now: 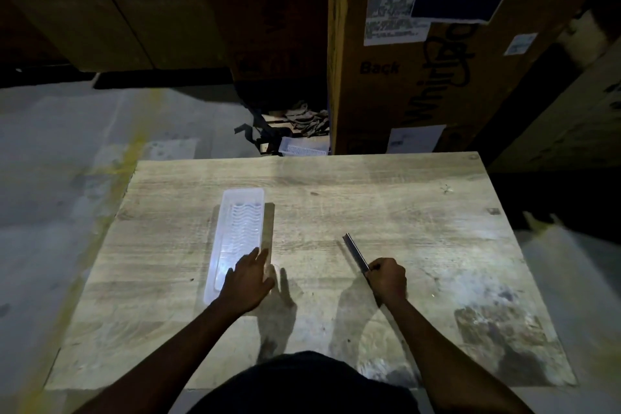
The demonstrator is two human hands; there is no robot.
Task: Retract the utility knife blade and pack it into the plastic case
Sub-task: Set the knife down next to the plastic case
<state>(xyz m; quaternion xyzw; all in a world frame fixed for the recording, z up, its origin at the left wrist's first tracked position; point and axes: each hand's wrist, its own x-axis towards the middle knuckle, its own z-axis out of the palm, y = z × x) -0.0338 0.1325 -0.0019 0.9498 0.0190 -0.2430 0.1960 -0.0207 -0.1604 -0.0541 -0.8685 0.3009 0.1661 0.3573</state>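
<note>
Right hand (388,277): fisted around utility knife (357,253), blade out, angled away for safety.
Left hand (250,279): flat, fingers spread, steadying plastic case (235,239) on desk (403,205).

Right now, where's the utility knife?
In the head view, the utility knife is gripped in the right hand, blade extended, over the wooden table, right of the plastic case.

The bench (369,212) is pale, worn, matt wood grain. The plastic case (235,232) is translucent, glossy, ribbed. The knife blade (355,251) looks like dull metal.
</note>
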